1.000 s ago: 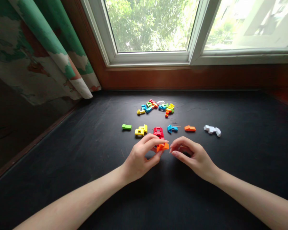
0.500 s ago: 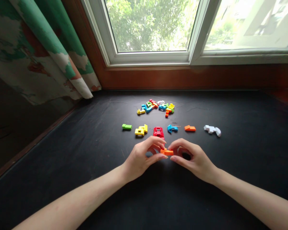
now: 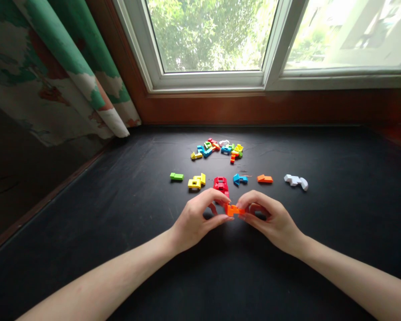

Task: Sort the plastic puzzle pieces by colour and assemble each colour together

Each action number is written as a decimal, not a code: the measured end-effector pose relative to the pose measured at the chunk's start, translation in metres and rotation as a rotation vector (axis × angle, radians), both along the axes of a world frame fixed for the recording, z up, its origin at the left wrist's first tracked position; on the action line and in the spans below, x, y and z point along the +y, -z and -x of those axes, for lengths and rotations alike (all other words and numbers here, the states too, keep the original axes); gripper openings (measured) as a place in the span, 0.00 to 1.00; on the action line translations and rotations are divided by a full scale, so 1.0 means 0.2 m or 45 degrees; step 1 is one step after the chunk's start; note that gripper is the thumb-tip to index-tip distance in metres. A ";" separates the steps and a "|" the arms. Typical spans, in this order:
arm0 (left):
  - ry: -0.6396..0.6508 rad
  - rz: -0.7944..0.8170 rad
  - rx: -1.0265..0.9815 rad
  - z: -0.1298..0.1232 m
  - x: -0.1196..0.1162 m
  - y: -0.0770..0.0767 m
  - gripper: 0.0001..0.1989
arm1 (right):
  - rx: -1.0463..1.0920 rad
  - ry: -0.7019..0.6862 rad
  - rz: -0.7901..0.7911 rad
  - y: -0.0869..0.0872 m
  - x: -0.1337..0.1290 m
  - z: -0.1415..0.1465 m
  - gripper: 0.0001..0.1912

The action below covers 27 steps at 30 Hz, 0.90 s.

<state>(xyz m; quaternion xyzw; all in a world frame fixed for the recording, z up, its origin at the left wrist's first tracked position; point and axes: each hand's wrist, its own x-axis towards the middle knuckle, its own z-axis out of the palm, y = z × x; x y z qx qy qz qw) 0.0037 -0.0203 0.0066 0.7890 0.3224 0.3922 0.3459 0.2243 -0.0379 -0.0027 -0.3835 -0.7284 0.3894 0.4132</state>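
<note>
Two bare hands come together low in the middle of the head view, over a black tabletop [image 3: 194,285]. Between them is a small orange plastic piece [image 3: 234,210] with a notched outline. The left hand [image 3: 198,217] pinches its left end, thumb below and fingers above; the right hand [image 3: 270,215] grips the opposite end between thumb and fingertips, which partly cover it. Neither hand is clenched into a fist.

Just beyond the left hand's fingers lies a red plastic piece [image 3: 220,183] with a squarish opening; more red shows between it and the orange piece, but the fingers hide whether they touch.

A loose row of pieces runs across the tabletop on both sides of the red one. To its left are a green block [image 3: 177,177], at the far left end, and a yellow piece [image 3: 196,182] with an opening. To its right come a blue piece [image 3: 240,179] with a pointed end, an orange block [image 3: 264,179] and, well apart at the right end, a white piece [image 3: 296,182] with a curved tip.

Farther back sits a mixed cluster [image 3: 207,152] of red, green, blue, yellow, orange and white pieces, some touching. Behind the tabletop are a reddish-brown wooden ledge [image 3: 200,108] and a white-framed window [image 3: 209,81]; a patterned curtain [image 3: 76,76] hangs at the left.
</note>
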 end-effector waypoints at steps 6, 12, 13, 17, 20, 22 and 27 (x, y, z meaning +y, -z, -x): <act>0.030 -0.011 -0.003 0.00 0.00 0.00 0.09 | 0.068 -0.025 -0.023 0.00 0.00 0.00 0.01; 0.031 -0.002 -0.002 0.00 0.00 0.00 0.10 | 0.025 -0.050 -0.043 0.00 0.01 0.00 0.04; 0.034 -0.002 -0.008 0.00 0.00 0.00 0.09 | 0.017 -0.050 -0.048 0.00 0.01 0.00 0.03; 0.025 -0.008 -0.030 0.00 0.00 0.00 0.08 | -0.013 -0.039 -0.060 0.00 0.00 0.00 0.00; 0.008 -0.023 -0.022 0.00 0.00 0.00 0.10 | -0.027 -0.020 -0.030 0.00 0.00 0.00 0.03; 0.012 -0.040 -0.020 0.00 0.00 0.00 0.11 | -0.018 -0.007 -0.003 0.01 0.00 0.00 0.04; 0.024 -0.093 -0.034 0.00 0.00 0.01 0.11 | 0.010 0.020 0.028 0.00 0.00 0.00 0.07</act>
